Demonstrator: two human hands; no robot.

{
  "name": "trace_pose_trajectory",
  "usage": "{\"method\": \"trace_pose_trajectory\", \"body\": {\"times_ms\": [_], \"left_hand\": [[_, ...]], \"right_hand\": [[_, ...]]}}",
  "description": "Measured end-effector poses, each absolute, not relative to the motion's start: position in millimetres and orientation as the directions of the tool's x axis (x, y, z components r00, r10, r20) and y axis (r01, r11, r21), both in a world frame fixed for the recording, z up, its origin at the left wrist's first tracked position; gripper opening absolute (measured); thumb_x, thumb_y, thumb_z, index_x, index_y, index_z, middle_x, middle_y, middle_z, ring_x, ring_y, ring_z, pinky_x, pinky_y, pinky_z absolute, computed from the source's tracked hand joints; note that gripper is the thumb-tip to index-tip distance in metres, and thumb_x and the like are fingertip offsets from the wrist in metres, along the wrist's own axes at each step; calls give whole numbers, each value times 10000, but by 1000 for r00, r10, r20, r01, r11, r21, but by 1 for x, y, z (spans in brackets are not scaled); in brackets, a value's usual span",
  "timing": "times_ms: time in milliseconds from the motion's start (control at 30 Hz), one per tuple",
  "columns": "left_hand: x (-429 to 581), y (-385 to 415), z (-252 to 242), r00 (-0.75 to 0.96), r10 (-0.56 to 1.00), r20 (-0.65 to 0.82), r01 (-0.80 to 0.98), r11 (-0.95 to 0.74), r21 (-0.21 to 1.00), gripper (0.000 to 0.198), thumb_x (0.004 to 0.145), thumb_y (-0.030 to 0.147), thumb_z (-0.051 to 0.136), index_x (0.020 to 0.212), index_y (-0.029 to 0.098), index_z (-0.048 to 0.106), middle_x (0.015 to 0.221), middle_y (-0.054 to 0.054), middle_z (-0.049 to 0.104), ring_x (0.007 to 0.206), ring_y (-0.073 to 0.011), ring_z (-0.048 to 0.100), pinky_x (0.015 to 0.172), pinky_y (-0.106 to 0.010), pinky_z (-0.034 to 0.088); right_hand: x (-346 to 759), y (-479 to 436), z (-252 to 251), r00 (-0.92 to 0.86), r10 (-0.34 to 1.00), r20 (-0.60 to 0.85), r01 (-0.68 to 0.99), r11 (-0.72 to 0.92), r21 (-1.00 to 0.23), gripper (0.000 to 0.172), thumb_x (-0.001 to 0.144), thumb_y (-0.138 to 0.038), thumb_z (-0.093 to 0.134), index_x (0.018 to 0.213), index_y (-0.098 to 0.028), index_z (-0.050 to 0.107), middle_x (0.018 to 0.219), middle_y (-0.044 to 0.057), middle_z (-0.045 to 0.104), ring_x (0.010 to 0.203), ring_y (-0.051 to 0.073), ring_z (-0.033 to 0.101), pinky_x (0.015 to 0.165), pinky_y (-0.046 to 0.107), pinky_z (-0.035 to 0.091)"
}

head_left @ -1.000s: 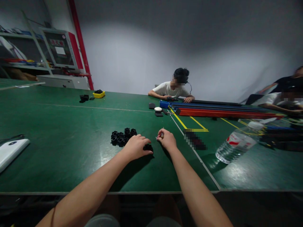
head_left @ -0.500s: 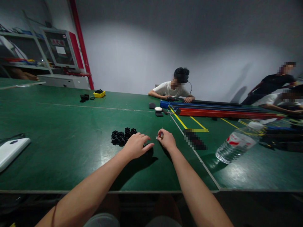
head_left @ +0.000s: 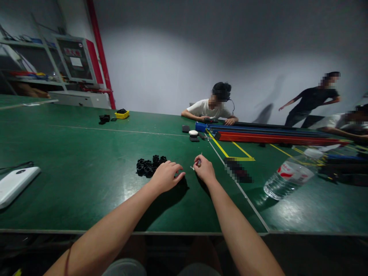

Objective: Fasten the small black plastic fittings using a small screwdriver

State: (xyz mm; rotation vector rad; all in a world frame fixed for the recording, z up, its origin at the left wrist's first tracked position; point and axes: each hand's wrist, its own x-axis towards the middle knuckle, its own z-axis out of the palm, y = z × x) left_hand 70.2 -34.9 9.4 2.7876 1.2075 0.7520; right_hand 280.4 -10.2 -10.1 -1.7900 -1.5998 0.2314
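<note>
Faces a broad grey wall, palest in the middle. Works at a long green table, crossed by thin seams and, toward the right, by yellow tape. Has a red beam on the far right side, lying in front of blue beams. Sees beyond them a person in a white shirt leaning on the far edge, and a person in a dark top on foot by the wall. Has a red-sided cabinet in view at far left. Has a clear bottle tilted in view at right, and a white device near the left edge. Rests the left hand just beside a cluster of black parts, with fingers spread and thumb apart; cannot tell about anything hidden under the palm. Holds the right hand near the left, well apart from the cluster, with fingers pinched around a slim tool. Has a yellow tray with dark contents farther off, and a tiny silvery bit at the right fingertips, too small to identify.
</note>
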Motion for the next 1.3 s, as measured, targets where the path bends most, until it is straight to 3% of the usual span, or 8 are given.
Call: {"method": "trace_pose_trajectory", "body": {"times_ms": [100,233,333,433,733,1033,1133,1300], "left_hand": [[70,-33,8,564,696,445,692,-692,206,222,946,361,561,1045,206,685,940,-57,710,893,-225,599,828,-350,466],[68,-31,6,530,699,480,692,-684,232,222,930,290,586,1124,210,658,987,-54,711,936,-233,605,847,-357,475],[67,-29,5,515,704,489,684,-681,260,228,931,255,580,1146,222,648,1036,-53,714,966,-230,614,870,-353,477],[67,-28,4,508,704,496,666,-686,292,190,931,237,582,1100,228,670,1045,-47,721,966,-223,623,869,-342,479],[66,-28,5,465,672,576,623,-711,326,139,939,286,615,1003,222,720,925,-36,741,842,-187,623,783,-298,460],[66,-28,5,424,713,559,673,-660,333,195,924,315,623,788,211,716,772,-32,710,773,-190,607,707,-287,430],[68,-29,8,366,762,535,652,-620,437,182,920,309,615,816,207,723,758,-29,704,723,-174,606,672,-273,418],[68,-23,8,230,851,472,462,-522,717,165,870,300,629,847,183,743,711,-13,701,640,-147,585,629,-253,416]], "right_hand": [[277,-8,-11,220,928,301,672,79,-736,134,685,-143,622,772,-230,567,724,-14,658,682,155,603,627,251,427],[266,-11,-8,114,972,204,206,177,-962,272,596,-240,743,760,-217,528,676,-29,631,628,140,580,568,236,429],[256,-19,-2,1,990,138,-12,138,-990,393,541,-304,836,770,-215,530,694,-21,648,600,131,561,462,198,345],[250,-26,4,-81,990,112,-123,102,-987,417,525,-289,872,768,-209,542,698,-31,648,590,114,556,474,194,375],[247,-33,13,-123,990,65,-257,32,-966,460,467,-246,911,737,-206,540,673,-38,664,610,123,604,522,208,418],[246,-34,13,-101,992,80,-187,60,-981,438,477,-282,918,708,-199,555,655,-17,681,588,130,610,509,213,416],[246,-33,13,-85,993,81,-169,65,-983,433,517,-373,911,713,-203,565,644,-11,687,557,126,597,487,213,398],[246,-28,14,-17,999,46,-246,41,-968,548,627,-715,749,767,-208,597,645,20,709,507,127,573,457,220,354]]}}
